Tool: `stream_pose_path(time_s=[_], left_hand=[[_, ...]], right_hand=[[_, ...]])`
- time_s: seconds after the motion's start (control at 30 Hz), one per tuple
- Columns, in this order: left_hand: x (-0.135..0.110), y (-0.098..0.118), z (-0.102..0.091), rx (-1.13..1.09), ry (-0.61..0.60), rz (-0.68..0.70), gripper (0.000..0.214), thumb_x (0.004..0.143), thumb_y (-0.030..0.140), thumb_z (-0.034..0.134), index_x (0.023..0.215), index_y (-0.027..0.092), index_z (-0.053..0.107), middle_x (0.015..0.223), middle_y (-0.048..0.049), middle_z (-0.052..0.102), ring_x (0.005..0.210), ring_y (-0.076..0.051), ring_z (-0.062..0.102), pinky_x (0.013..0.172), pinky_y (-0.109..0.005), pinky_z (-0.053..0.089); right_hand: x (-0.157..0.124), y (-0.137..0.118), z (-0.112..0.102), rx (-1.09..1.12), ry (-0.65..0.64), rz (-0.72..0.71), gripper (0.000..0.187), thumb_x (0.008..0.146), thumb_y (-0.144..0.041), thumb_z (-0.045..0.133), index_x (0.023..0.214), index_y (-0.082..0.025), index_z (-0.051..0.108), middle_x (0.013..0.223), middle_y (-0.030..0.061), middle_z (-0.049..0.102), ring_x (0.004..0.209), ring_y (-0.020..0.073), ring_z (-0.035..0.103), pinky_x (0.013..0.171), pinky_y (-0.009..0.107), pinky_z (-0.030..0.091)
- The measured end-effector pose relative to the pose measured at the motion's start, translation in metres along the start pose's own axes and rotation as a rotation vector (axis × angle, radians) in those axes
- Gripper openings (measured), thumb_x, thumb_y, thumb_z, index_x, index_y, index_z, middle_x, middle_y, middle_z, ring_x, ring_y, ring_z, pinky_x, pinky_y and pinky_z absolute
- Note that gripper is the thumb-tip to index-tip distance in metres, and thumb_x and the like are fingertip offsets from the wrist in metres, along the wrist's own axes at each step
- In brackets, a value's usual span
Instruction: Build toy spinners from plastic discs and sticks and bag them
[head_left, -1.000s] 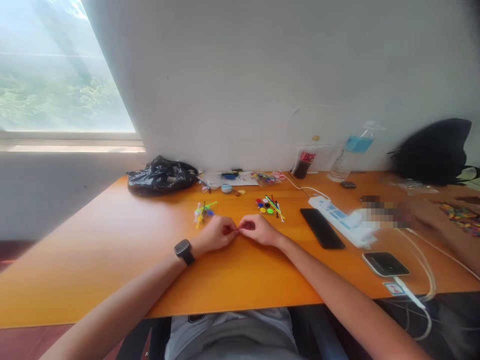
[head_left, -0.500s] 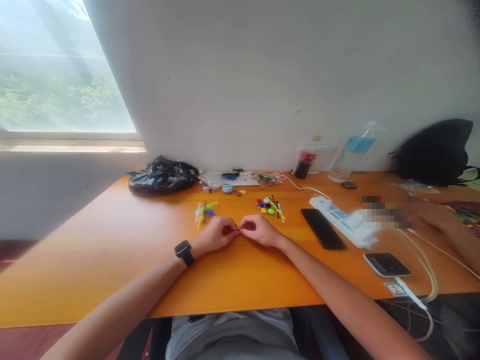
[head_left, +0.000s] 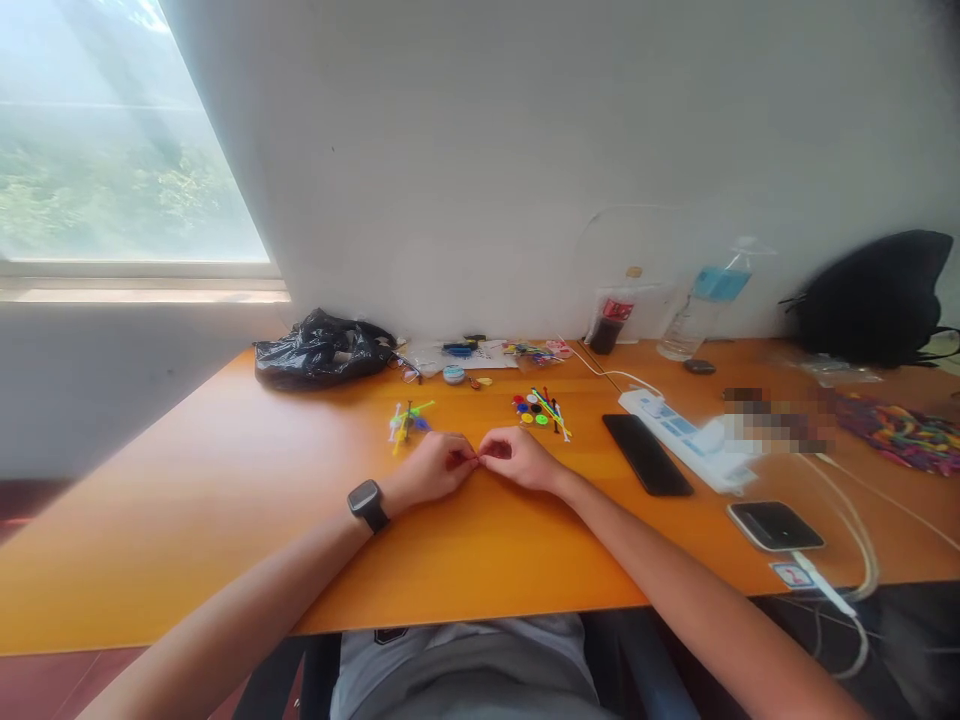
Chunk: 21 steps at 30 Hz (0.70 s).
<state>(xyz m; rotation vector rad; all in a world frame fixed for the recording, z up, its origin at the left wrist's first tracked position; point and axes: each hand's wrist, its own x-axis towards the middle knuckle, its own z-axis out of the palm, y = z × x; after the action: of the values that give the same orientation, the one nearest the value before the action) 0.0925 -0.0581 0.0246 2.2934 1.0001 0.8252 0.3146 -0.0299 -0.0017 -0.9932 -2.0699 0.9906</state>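
Observation:
My left hand (head_left: 437, 464) and my right hand (head_left: 517, 460) meet fingertip to fingertip over the middle of the wooden table (head_left: 390, 570). Both are closed in a pinch. A tiny reddish bit shows between the fingertips, too small to name. Just beyond my left hand lies a small pile of coloured plastic sticks (head_left: 409, 420), white, yellow, green and black, with a blue piece by them. Past my right hand are several round button-like discs (head_left: 528, 418) in red, white, black, blue, yellow and green, beside more thin sticks (head_left: 553, 412).
A black phone (head_left: 646, 455) and a white power strip (head_left: 686, 435) lie to the right, with a white-edged device (head_left: 776, 526) on a cable. At the back stand a black plastic bag (head_left: 322, 350), a cola bottle (head_left: 609, 325) and a water bottle (head_left: 705, 310). Colourful threads (head_left: 907, 430) lie far right.
Another person's arm at the far right has gone out of view, uncovering the colourful threads. My hands stay almost still, still pinched together.

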Motion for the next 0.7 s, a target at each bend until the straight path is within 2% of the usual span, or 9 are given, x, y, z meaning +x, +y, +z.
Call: stream_pose_path(time_s=[0.27,0.33,0.4,0.5,0.57,0.63,0.7], left_hand=[[-0.001,-0.004,0.005,0.081,0.029,0.052,0.013,0.093,0.020,0.061,0.082,0.018,0.068,0.082,-0.0049,0.070,0.072,-0.016,0.063,0.066,-0.027,0.047],[-0.003,-0.005,0.005,0.085,0.062,0.060,0.008,0.093,0.025,0.064,0.091,0.018,0.069,0.087,-0.0057,0.070,0.076,-0.017,0.065,0.069,-0.028,0.049],[-0.005,-0.005,0.003,0.066,0.104,0.060,0.018,0.093,0.031,0.067,0.106,0.019,0.068,0.098,-0.0076,0.071,0.083,-0.020,0.067,0.075,-0.031,0.052],[-0.007,-0.001,-0.002,0.045,0.147,0.065,0.027,0.097,0.038,0.065,0.118,0.021,0.066,0.110,-0.0100,0.071,0.099,-0.024,0.067,0.088,-0.037,0.053],[-0.008,0.002,-0.005,0.051,0.165,0.073,0.025,0.102,0.039,0.057,0.118,0.022,0.066,0.113,-0.0098,0.071,0.106,-0.025,0.066,0.094,-0.040,0.052],[-0.008,0.005,-0.007,0.063,0.192,0.077,0.025,0.107,0.037,0.049,0.117,0.022,0.066,0.113,-0.0091,0.071,0.107,-0.025,0.065,0.096,-0.042,0.050],[-0.007,0.006,-0.009,0.079,0.233,0.080,0.028,0.109,0.035,0.043,0.116,0.022,0.066,0.111,-0.0085,0.071,0.106,-0.025,0.064,0.096,-0.042,0.050]], right_hand=[[-0.001,-0.009,-0.002,-0.079,0.013,-0.045,0.013,0.089,-0.026,0.068,0.087,-0.016,0.075,0.083,0.0045,0.072,0.073,0.0159,0.062,0.067,0.026,0.047],[0.000,-0.013,-0.010,-0.128,0.075,-0.067,0.018,0.094,-0.032,0.066,0.090,-0.017,0.075,0.087,0.0057,0.073,0.076,0.0169,0.063,0.067,0.027,0.046],[0.002,-0.016,-0.020,-0.181,0.169,-0.070,0.027,0.098,-0.039,0.061,0.092,-0.017,0.075,0.089,0.0065,0.074,0.077,0.0178,0.062,0.067,0.028,0.044],[0.003,-0.015,-0.034,-0.179,0.232,0.031,0.043,0.103,-0.051,0.050,0.095,-0.017,0.075,0.077,0.0040,0.068,0.069,0.0176,0.057,0.065,0.030,0.042],[0.003,-0.013,-0.037,-0.100,0.188,0.130,0.052,0.104,-0.060,0.043,0.101,-0.018,0.074,0.067,0.0004,0.059,0.063,0.0166,0.054,0.063,0.029,0.041],[0.001,-0.011,-0.035,-0.020,0.122,0.188,0.057,0.103,-0.065,0.040,0.093,-0.018,0.072,0.061,-0.0018,0.053,0.059,0.0151,0.050,0.061,0.028,0.039],[0.001,-0.010,-0.032,0.025,0.095,0.213,0.063,0.102,-0.068,0.039,0.068,-0.020,0.061,0.054,-0.0029,0.042,0.052,0.0131,0.041,0.056,0.028,0.035]])
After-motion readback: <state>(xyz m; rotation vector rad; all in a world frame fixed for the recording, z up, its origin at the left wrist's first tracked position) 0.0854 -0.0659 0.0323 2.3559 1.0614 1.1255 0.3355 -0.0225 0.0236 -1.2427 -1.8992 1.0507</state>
